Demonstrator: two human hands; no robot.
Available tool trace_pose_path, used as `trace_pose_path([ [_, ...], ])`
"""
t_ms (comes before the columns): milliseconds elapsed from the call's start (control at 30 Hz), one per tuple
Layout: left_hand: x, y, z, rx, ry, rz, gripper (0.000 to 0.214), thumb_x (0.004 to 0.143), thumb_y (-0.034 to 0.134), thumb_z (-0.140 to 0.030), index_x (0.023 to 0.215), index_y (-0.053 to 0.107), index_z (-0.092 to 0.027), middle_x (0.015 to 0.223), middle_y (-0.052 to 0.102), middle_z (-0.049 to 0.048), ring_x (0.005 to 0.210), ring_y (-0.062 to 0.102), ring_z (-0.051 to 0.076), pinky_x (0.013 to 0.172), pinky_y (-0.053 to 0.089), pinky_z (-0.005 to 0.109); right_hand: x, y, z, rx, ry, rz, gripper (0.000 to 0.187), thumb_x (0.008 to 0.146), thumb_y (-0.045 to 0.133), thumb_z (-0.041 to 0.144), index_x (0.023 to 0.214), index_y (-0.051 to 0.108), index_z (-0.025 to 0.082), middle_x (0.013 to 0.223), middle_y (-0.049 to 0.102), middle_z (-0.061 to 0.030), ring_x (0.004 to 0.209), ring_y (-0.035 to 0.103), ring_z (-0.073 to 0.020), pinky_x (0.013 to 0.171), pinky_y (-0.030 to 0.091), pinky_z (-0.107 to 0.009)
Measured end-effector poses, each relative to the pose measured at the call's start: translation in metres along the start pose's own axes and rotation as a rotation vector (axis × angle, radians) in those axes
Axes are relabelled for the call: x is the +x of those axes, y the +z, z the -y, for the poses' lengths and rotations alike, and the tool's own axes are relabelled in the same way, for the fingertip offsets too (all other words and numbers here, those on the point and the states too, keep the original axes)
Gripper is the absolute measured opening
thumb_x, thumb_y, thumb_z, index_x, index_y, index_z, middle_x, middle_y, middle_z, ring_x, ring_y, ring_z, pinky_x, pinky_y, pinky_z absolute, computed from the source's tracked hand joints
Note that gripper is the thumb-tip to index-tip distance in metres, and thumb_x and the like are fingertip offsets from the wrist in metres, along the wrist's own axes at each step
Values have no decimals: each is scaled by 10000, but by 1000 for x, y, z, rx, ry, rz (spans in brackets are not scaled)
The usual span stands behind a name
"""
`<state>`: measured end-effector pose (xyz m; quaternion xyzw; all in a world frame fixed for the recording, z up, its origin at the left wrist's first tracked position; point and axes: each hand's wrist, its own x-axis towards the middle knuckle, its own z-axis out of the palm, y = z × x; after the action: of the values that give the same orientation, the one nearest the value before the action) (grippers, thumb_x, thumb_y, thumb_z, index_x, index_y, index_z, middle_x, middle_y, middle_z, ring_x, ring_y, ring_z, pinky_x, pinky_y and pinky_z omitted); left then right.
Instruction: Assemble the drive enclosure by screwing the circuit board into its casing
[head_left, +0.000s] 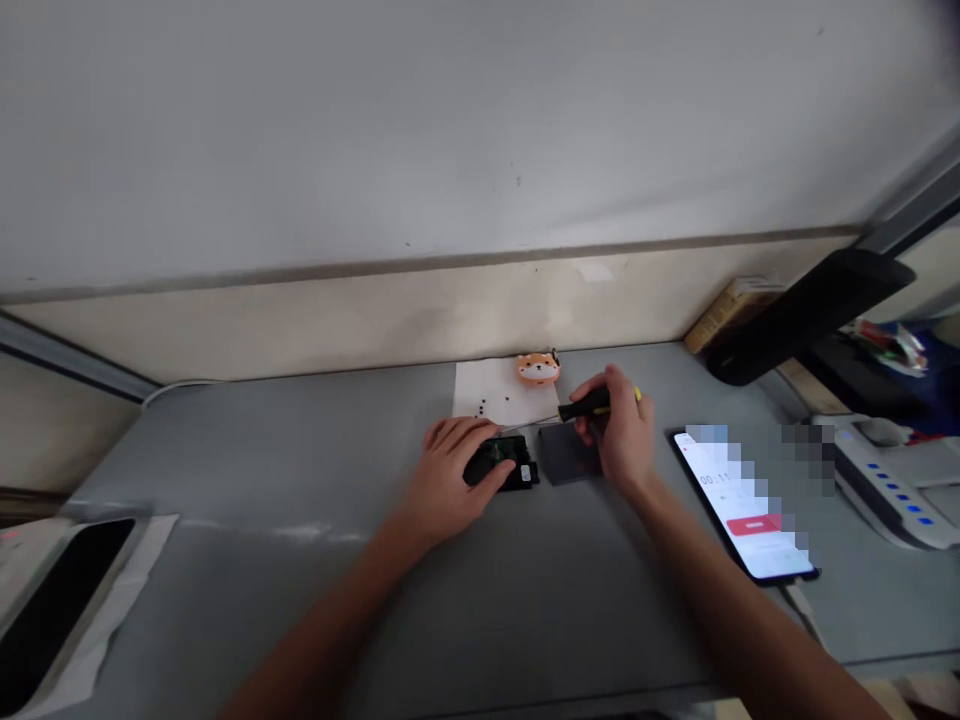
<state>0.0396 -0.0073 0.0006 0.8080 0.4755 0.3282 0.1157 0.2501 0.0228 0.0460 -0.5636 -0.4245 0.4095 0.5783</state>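
My left hand (pixel 450 475) lies over a small black device (pixel 504 462) with a green board showing, its fingers curled round the device's left end. My right hand (pixel 619 430) is closed round a black-handled screwdriver (pixel 592 403) with a yellow end. The thin shaft slants down and left toward the device. A dark grey flat cover (pixel 566 455) lies on the grey table (pixel 300 500) between the two hands, just right of the device.
A white paper sheet (pixel 495 395) behind the device carries several tiny black screws and an orange animal-shaped toy (pixel 538 369). A lit phone (pixel 742 500) lies to the right. A black monitor (pixel 810 310) and a white machine (pixel 892 480) stand far right; a dark tray (pixel 52 600) sits front left.
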Motion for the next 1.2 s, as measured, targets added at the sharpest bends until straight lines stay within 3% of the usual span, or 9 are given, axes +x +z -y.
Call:
trace_pose_path([
  [233, 2, -1, 5, -6, 63, -135, 279, 1040, 519, -373, 926, 733, -236, 918, 749, 25, 886, 676, 185, 918, 485, 398, -8, 4, 7, -48, -3, 96, 632, 825, 482, 775, 615, 638, 200, 392, 495, 17, 332, 437, -111, 343, 331, -229],
  [500, 4, -12, 9, 140, 114, -51, 304, 1060, 495, -365, 953, 764, -273, 923, 759, 8, 882, 666, 179, 968, 451, 402, -10, 3, 12, -114, -63, 136, 589, 858, 495, 716, 604, 639, 205, 408, 500, 20, 347, 462, -113, 351, 347, -223],
  [700, 0, -12, 6, 213, 212, 6, 268, 1055, 509, -323, 1026, 771, -279, 974, 778, 15, 1005, 665, 212, 1021, 425, 418, -18, -3, 14, -183, -193, 213, 570, 901, 498, 676, 616, 650, 207, 514, 574, 2, 416, 508, -116, 396, 405, -233],
  [800, -1, -13, 7, 231, 149, 52, 292, 1036, 528, -410, 1207, 727, -281, 1134, 764, 47, 1103, 643, 248, 1050, 418, 450, -18, -7, 14, -244, -267, 219, 563, 935, 474, 645, 642, 676, 209, 488, 539, 12, 421, 492, -119, 419, 401, -242],
  [900, 0, -17, 16, 248, 80, 45, 375, 1076, 383, -359, 1247, 707, -284, 1212, 739, 52, 1148, 628, 253, 1053, 419, 466, -16, -8, 16, -303, -321, 198, 565, 948, 460, 622, 625, 670, 209, 464, 506, 17, 421, 473, -120, 437, 391, -251],
  [1000, 1, -22, 30, 237, 4, -48, 452, 1084, 283, -285, 1243, 707, -294, 1223, 726, 58, 1117, 642, 240, 1041, 428, 464, -14, -8, 17, -344, -358, 195, 556, 950, 461, 601, 605, 652, 209, 484, 532, 10, 444, 484, -122, 461, 395, -255],
  [1100, 2, -28, 42, 224, -81, -124, 438, 1064, 382, -390, 1451, 553, -280, 1502, 545, 112, 1256, 575, 286, 1067, 411, 493, -15, -8, 17, -356, -367, 211, 518, 953, 470, 561, 620, 653, 209, 514, 569, 5, 467, 509, -125, 483, 409, -257],
  [1200, 2, -32, 49, 165, -110, -84, 430, 1071, 346, -449, 1337, 653, -309, 1484, 564, 73, 1336, 508, 289, 1114, 382, 507, -16, -9, 17, -357, -390, 226, 481, 957, 475, 515, 631, 655, 210, 514, 566, 8, 480, 523, -130, 499, 420, -257],
])
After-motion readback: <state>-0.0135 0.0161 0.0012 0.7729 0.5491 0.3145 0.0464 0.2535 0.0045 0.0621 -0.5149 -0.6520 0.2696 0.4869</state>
